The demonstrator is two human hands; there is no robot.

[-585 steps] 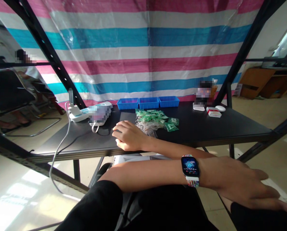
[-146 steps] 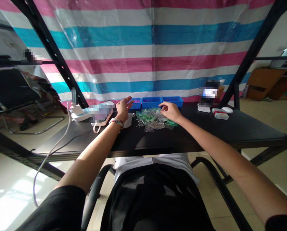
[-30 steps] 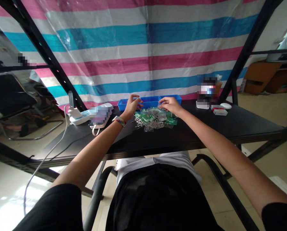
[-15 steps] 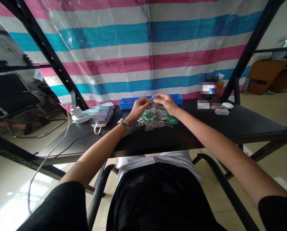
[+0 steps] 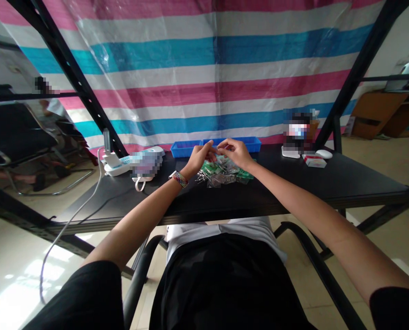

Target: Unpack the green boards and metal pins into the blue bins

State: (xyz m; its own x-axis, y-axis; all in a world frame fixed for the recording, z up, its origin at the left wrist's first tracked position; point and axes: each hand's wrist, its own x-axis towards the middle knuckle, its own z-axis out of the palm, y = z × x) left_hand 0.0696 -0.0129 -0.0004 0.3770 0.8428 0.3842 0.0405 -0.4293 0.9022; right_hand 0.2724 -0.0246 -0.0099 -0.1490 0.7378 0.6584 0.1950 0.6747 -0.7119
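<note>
Both my hands are raised together just above a pile of green packets and clear bags of metal pins [image 5: 225,173] on the black table [image 5: 293,183]. My left hand [image 5: 199,157], with a woven band on its wrist, and my right hand [image 5: 234,152] pinch a small clear packet [image 5: 216,149] between their fingertips. The packet is tiny and its contents are unclear. Behind the hands is a row of blue trays [image 5: 183,148], partly hidden by my fingers.
A white power strip [image 5: 112,166] with a trailing cable and a blurred item [image 5: 145,162] lie at the table's left. A red-and-white box [image 5: 313,160] and a white mouse [image 5: 324,154] sit at the right. Slanted black frame posts [image 5: 87,101] flank the table. A striped tarp hangs behind.
My hands left the pile and the blue trays, came together over the pile, and now pinch the small packet between them, slightly lower than half a second ago.
</note>
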